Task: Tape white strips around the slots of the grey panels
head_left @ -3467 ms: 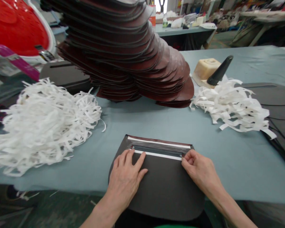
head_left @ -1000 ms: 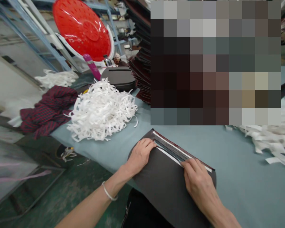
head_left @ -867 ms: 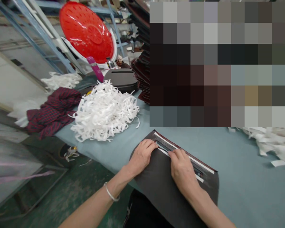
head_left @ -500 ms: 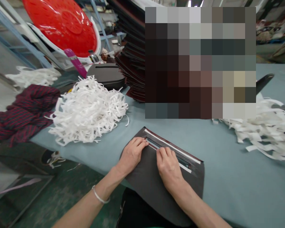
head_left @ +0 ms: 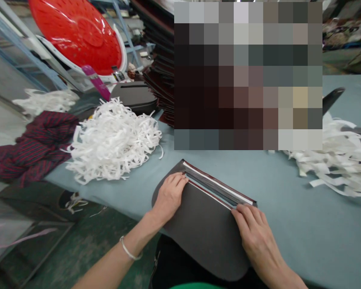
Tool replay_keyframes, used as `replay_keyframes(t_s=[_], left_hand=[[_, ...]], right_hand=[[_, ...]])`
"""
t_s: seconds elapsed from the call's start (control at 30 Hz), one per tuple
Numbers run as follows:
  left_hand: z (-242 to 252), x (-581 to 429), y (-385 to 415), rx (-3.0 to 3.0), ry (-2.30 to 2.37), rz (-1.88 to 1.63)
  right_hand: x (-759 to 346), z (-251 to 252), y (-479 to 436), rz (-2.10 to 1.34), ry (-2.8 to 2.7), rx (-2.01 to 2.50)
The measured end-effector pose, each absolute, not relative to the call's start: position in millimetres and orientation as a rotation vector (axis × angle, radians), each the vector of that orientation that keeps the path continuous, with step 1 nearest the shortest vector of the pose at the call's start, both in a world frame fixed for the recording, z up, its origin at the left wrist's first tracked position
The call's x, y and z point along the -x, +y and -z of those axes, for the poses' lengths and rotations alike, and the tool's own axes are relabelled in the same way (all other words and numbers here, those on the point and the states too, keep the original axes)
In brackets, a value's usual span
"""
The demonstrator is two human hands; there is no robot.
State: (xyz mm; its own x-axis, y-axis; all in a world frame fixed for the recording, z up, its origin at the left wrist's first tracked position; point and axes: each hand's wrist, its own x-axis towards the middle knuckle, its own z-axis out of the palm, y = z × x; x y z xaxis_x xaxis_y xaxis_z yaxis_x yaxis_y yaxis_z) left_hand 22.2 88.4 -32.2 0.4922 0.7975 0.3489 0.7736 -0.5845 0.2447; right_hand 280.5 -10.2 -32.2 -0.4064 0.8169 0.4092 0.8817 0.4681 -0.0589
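Dark leather panel [head_left: 204, 224] lies on blue-grey table [head_left: 289, 192], near edge overhanging table rim. Long slit runs along panel's far edge, with white tape strip [head_left: 218, 184] beyond it.

- Left hand [head_left: 168, 196]: flat on panel's left end, fingertips at slit's left end, bracelet [head_left: 128, 251] on wrist.
- Right hand [head_left: 255, 237]: fingers spread flat on panel's right part, tips at slit's right end.
- Beyond panel, to left: heap of white paper strips [head_left: 114, 140]. Farther left: red striped cloth [head_left: 36, 144].
- Beyond panel, to right: second strip heap [head_left: 333, 160].
- Behind panel: stack of brown leather pieces [head_left: 159, 80], partly blurred out.

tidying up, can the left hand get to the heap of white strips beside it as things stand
Probably yes: the left hand rests open on the dark panel, and only bare table lies between it and the heap of white strips.
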Motion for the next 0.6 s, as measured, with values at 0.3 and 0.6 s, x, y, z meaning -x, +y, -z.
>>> replay_keyframes(t_s=[0.3, 0.6], left_hand=[[23, -95, 29, -2.721, 1.226, -0.455], [23, -67, 44, -2.748, 1.282, -0.386]], right_hand=[[-284, 43, -3, 0.289, -2.353, 1.335], [-271, 40, -12, 0.235, -2.299, 1.418]])
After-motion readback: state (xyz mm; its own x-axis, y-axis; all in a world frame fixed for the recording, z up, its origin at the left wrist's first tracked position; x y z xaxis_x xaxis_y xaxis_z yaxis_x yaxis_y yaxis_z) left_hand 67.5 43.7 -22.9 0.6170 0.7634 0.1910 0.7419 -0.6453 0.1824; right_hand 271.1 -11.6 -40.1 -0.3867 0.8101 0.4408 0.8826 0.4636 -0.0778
